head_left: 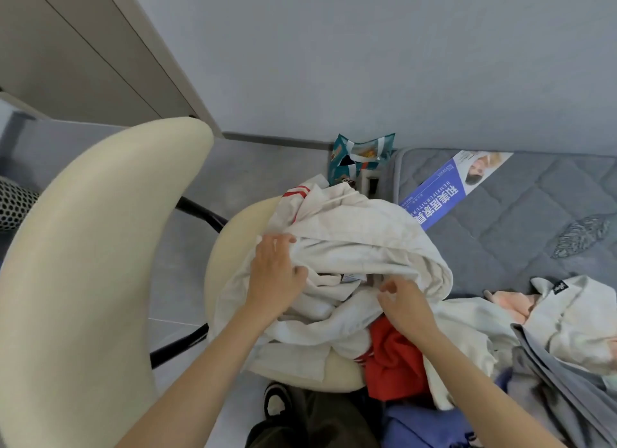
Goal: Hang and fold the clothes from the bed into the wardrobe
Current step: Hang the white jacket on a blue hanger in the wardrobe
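A cream-white garment (pixel 360 243) with red stripes at its cuff lies bunched on the round seat of a cream chair (pixel 230 247). My left hand (pixel 275 270) rests on its left folds with the fingers spread flat on the cloth. My right hand (pixel 405 305) pinches a fold of the same garment near its collar label. A red garment (pixel 392 360) lies under it at the seat's right edge. More clothes, grey (pixel 567 314), pink (pixel 510 305) and blue (pixel 424 424), are heaped on the bed at the lower right.
The chair's tall cream backrest (pixel 90 264) fills the left side. A grey quilted mattress (pixel 521 213) with a blue printed label (pixel 447 187) lies to the right. A teal bag (pixel 360 157) stands against the wall. A beige cabinet panel (pixel 83 46) is at the upper left.
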{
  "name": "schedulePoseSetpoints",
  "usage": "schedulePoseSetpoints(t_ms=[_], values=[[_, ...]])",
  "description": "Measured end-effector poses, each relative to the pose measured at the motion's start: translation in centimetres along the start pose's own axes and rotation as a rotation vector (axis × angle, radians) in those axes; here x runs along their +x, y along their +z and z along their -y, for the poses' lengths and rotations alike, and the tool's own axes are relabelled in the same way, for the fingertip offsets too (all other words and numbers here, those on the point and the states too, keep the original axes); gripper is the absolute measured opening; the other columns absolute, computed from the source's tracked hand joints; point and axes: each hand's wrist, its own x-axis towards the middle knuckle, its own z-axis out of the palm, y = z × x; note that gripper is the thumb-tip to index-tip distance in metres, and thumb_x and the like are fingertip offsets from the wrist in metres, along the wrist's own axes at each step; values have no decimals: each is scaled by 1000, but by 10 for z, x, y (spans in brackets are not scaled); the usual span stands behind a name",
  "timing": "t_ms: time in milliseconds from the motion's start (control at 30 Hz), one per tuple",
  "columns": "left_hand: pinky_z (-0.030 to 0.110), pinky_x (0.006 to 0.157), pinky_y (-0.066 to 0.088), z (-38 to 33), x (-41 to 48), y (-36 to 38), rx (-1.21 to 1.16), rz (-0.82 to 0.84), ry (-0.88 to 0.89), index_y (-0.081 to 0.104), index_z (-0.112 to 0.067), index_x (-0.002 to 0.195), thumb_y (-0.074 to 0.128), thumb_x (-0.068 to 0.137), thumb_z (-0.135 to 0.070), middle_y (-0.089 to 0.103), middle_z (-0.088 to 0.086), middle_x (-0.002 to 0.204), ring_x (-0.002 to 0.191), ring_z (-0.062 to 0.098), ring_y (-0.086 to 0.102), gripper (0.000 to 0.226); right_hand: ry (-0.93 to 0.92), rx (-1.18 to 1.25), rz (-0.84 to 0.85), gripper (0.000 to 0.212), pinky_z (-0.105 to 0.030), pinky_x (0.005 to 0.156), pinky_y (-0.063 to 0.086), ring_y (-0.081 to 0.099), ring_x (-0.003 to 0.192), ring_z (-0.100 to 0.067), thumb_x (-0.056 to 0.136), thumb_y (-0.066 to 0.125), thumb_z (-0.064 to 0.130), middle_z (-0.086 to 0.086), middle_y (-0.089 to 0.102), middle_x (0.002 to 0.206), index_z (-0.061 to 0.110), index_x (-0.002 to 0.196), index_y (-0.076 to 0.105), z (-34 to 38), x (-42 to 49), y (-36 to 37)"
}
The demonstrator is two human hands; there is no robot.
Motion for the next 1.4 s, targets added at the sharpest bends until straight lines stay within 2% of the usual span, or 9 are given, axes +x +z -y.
schedulePoseSetpoints(t_ms=[100,233,367,567,833,1033,1133,1300,1400], values=[[47,113,18,-9,24,15,116,168,13,28,-30,144,45,95,-31,13,4,157,141,29,15,52,171,69,88,21,-31,81,42,59,104,-29,91,59,21,-12,64,106,4,104,56,-12,2,0],[48,113,15,-1,36,34,362,373,110,25,-42,145,45,93,-51,0,-2,160,145,30,2,56,269,128,190,53,-33,94,39,51,120,-32,92,60,34,-17,55,127,0,129,43,-10,11,18],[49,109,23,10,34,38,507,409,152,13,-43,148,59,83,-47,-3,-2,158,144,29,3,80,365,97,193,90,-43,108,29,30,136,-38,86,60,54,-21,36,145,-5,141,22,6,19,41],[34,77,43,17,45,37,408,188,88,39,-17,133,43,91,-6,42,6,130,111,25,45,43,331,-127,36,55,-39,95,29,49,121,-33,87,59,33,-14,57,124,5,125,32,0,32,54],[37,64,36,7,23,-2,-2,102,10,41,-11,95,38,97,-11,59,13,89,76,29,50,4,125,379,-96,28,-27,79,36,54,98,-23,85,61,9,-3,59,100,8,112,54,30,12,18],[42,79,47,17,-31,-59,-246,-125,-29,55,-17,119,43,95,-15,64,3,105,95,30,58,27,-63,508,-261,38,-28,80,38,54,93,-22,78,45,23,-6,62,103,14,110,62,69,-44,-12],[31,63,40,19,-69,-101,-386,-259,-22,53,-22,94,42,96,-11,57,-7,80,77,19,55,16,-196,554,-279,42,-27,77,42,56,90,-17,72,39,24,0,65,98,13,103,65,88,-90,-24],[31,65,35,17,-133,-168,-445,-394,49,53,-8,88,44,97,-14,59,9,83,79,25,53,14,-375,669,-256,35,-6,63,42,55,74,10,82,38,-8,6,64,94,10,100,63,129,-167,-47],[25,66,37,15,-174,-198,-439,-313,181,56,-13,97,41,98,-10,62,4,91,84,20,55,15,-378,724,-282,43,-11,63,44,55,81,0,81,34,-14,5,61,96,10,105,60,139,-209,-54]])
